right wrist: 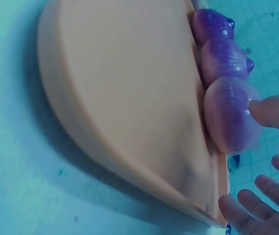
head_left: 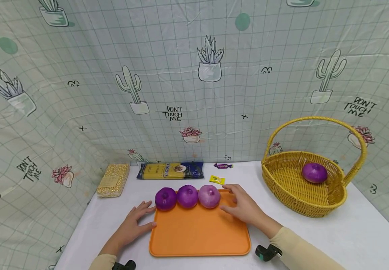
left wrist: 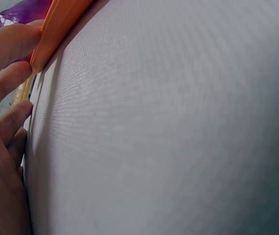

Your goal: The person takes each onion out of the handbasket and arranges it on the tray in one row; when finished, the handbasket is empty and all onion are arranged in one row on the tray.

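Observation:
Three purple onions stand side by side along the far edge of an orange tray (head_left: 199,232): a dark left onion (head_left: 165,199), a middle onion (head_left: 187,196) and a paler right onion (head_left: 209,196). At the tray's left rim is my left hand (head_left: 130,225), its fingers spread; in the left wrist view fingertips touch the tray's side (left wrist: 51,39). My right hand (head_left: 245,206) hovers over the tray's far right corner with thumb and fingers apart. Its thumb is close to the paler onion (right wrist: 232,115); whether they touch I cannot tell.
To the right stands a yellow wicker basket (head_left: 283,198) with a tall handle and one purple onion (head_left: 314,173) inside. Behind the tray lie a pasta packet (head_left: 170,170), a yellow-wrapped candy (head_left: 217,179) and a purple-wrapped candy (head_left: 223,165). A bag of yellow kernels (head_left: 113,180) sits at back left.

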The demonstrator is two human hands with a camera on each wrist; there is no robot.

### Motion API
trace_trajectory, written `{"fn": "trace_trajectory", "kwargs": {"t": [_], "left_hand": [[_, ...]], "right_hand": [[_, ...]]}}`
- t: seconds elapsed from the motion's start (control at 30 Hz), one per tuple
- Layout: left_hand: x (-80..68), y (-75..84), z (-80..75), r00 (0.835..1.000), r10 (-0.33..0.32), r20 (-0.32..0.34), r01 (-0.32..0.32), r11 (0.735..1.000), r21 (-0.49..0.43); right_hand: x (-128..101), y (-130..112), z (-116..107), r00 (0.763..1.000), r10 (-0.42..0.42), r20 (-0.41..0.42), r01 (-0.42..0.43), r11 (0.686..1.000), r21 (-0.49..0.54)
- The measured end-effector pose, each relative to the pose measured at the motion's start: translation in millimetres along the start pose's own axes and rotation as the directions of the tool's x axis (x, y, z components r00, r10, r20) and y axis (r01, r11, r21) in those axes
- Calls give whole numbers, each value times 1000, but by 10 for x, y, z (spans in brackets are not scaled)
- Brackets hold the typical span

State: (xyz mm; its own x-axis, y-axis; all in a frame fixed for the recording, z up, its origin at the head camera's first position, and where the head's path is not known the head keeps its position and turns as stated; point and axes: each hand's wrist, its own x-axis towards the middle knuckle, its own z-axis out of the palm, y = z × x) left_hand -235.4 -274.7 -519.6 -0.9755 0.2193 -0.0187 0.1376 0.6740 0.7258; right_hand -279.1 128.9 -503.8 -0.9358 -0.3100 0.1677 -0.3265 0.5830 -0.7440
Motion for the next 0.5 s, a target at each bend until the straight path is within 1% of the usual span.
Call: {"fn": "trace_trajectory", "kwargs": {"t": [0.23, 0.43, 0.5], "left_hand": [[1, -14, 5, 1000, 2, -1, -2, 1000, 1], [-3, -12, 2, 1000, 7, -2, -7, 1000, 4], [-6, -12, 0, 1000, 5, -2, -5, 1000, 6]], "right_hand": [[-66, 37, -72, 1000, -1, 0, 1, 1000, -12], [-118, 67, -141, 1000, 6, -15, -7, 998, -59], [-132, 89, -162, 1000, -14, -20, 13, 997, -70]]}}
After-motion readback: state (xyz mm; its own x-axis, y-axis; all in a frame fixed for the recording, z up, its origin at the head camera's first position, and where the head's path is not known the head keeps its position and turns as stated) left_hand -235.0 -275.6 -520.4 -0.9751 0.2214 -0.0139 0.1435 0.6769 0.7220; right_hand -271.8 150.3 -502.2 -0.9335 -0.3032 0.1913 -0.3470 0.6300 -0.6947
